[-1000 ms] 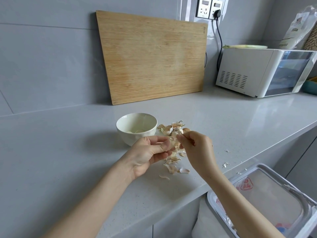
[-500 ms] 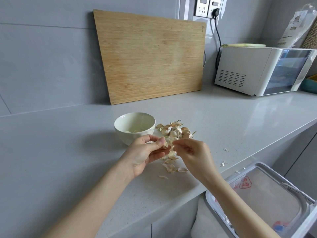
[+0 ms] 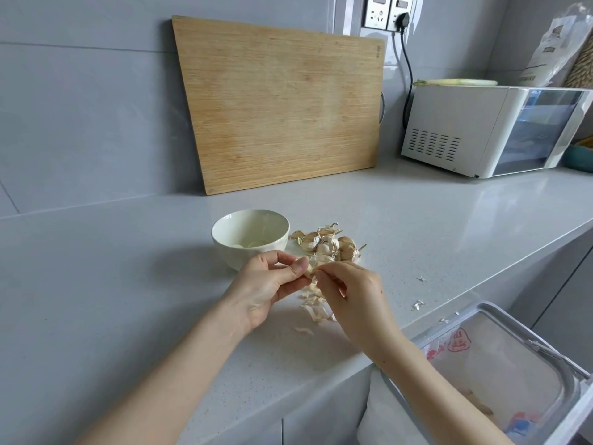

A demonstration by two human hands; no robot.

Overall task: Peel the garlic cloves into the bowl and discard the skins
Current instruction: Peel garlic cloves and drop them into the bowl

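Both hands worked just above the pale grey stone countertop (image 3: 128, 284), close to its front edge. The left hand (image 3: 269, 284) had its fingers curled and pinched a small, pale, papery-skinned garlic clove (image 3: 309, 268) between thumb and fingertips. The right hand (image 3: 349, 293), fingers also drawn in, nipped the loose skin at the clove's end between thumb and forefinger. The step in hand looked to be stripping that skin. It would go best with the left hand holding the clove firm but not crushed while the right drew the skin away along its length, turning the clove so no shred clung. Doing this low over the heap of tan skin scraps (image 3: 316, 308) would stop fragments scattering. One round cream ceramic bowl (image 3: 231, 252) stood just behind the left hand. At least two pale peeled cloves (image 3: 253, 244) showed in its bottom, though the near wall may have hidden more. Just to the bowl's right lay one cluster of unpeeled cloves (image 3: 330, 244), roughly six or seven; overlap prevented an exact count. Three stray skin flecks (image 3: 418, 304) sat nearer the front edge on the right. One grey bag-lined waste bin (image 3: 529, 335) stood open below that edge, ready for the skins.
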